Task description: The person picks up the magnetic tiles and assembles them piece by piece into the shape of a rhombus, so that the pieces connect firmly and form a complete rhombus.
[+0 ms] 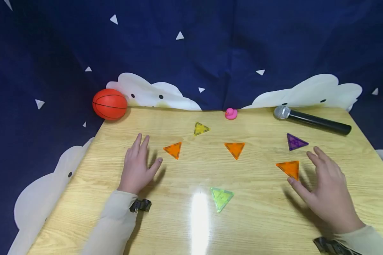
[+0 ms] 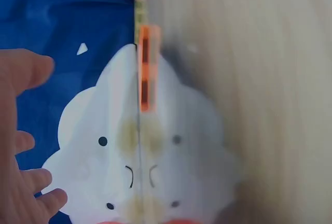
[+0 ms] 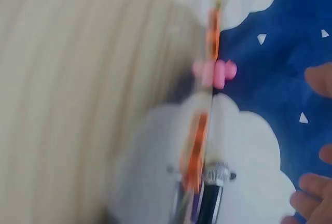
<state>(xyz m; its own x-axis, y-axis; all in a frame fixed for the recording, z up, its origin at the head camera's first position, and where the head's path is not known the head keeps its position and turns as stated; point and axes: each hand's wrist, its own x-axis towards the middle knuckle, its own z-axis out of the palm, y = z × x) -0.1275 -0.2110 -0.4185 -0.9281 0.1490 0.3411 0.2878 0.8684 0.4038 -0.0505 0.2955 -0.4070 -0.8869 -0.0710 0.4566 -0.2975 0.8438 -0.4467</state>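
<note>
My left hand (image 1: 138, 165) is held over the left of the table, fingers spread, nothing in it. Nearest to it lies an orange triangle tile (image 1: 174, 150). On the right, my right hand (image 1: 330, 187) has its fingers apart; its thumb tip overlaps the corner of another orange triangle tile (image 1: 290, 169), and I cannot tell whether they touch. Just beyond those fingers is a purple triangle tile (image 1: 296, 142). Between the hands lie a third orange triangle tile (image 1: 234, 150), a yellow triangle tile (image 1: 200, 129) and a light green triangle tile (image 1: 221, 198).
Along the back edge of the wooden table (image 1: 252, 226) stand a red toy basketball (image 1: 110, 104) at left, a pink rubber duck (image 1: 231, 113) in the middle and a black microphone (image 1: 319, 122) at right. A dark blue cloth (image 1: 210, 46) with white clouds hangs behind.
</note>
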